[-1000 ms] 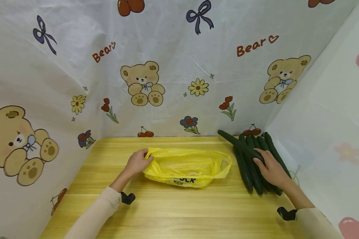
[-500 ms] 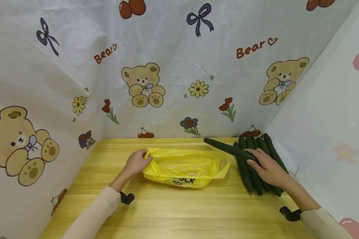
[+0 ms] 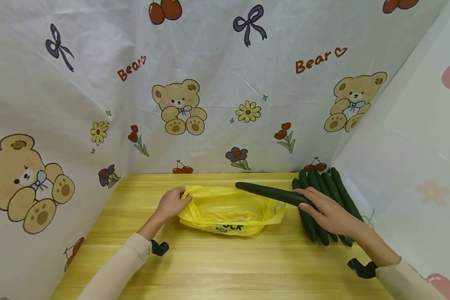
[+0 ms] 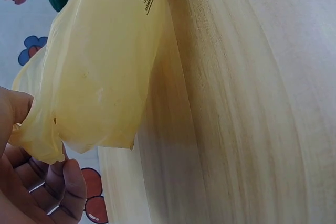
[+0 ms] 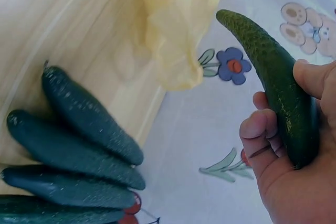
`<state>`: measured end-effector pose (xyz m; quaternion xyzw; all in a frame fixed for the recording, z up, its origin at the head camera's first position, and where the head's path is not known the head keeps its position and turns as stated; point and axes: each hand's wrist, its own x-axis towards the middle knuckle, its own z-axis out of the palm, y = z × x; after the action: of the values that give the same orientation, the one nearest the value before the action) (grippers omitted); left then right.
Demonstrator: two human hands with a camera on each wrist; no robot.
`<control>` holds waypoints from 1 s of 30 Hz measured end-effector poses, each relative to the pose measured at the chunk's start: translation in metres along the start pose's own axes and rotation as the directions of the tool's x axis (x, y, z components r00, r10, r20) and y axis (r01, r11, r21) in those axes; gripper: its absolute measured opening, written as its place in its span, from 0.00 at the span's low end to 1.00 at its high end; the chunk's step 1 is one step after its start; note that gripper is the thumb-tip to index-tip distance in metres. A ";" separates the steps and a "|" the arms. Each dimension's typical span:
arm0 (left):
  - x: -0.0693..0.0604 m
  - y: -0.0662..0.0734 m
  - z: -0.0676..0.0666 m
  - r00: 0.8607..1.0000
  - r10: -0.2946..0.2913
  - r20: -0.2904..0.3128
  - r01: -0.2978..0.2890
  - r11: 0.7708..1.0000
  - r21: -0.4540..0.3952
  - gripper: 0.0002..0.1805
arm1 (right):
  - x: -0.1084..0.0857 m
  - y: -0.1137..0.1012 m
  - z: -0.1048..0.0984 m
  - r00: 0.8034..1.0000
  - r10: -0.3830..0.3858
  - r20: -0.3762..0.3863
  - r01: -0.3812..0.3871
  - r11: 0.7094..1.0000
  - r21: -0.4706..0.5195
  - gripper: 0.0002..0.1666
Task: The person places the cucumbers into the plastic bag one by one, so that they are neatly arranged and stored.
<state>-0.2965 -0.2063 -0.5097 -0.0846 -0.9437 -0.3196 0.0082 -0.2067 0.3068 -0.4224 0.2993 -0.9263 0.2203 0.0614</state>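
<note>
A yellow plastic bag (image 3: 230,208) with black print lies on the table, its mouth spread upward. At the bag's left end my left hand (image 3: 173,203) pinches the rim; the left wrist view shows the bunched film (image 4: 44,140) between thumb and fingers. My right hand (image 3: 324,210) grips a dark green cucumber (image 3: 270,192) by its near end. The cucumber's far end reaches left over the bag's back rim, above the opening. In the right wrist view, thumb and fingers wrap the cucumber (image 5: 278,82), apart from the bag.
Several more cucumbers (image 3: 339,191) lie side by side at the table's right, beneath and beyond my right hand. The wooden table (image 3: 217,266) meets a printed bear cloth (image 3: 217,91) at the back, and a pale sheet (image 3: 401,158) hangs along the right.
My right hand has lifted the cucumber off the pile and carried it left, its tip swinging over the bag. My left hand stays at the rim.
</note>
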 end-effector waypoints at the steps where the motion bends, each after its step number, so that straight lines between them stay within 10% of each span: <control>1: 0.000 0.000 0.000 1.000 0.000 -0.003 0.000 1.000 -0.002 0.19 | 0.001 -0.003 0.000 1.000 -0.004 0.004 0.004 1.000 0.003 0.27; 30: 0.001 0.002 0.007 1.000 -0.011 0.003 0.011 0.998 -0.055 0.20 | 0.063 -0.043 0.042 0.977 -0.178 0.113 0.168 0.981 0.095 0.23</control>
<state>-0.2968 -0.2006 -0.5139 -0.0801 -0.9350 -0.3453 0.0031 -0.2320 0.2233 -0.4287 0.3941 -0.8885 0.2349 0.0112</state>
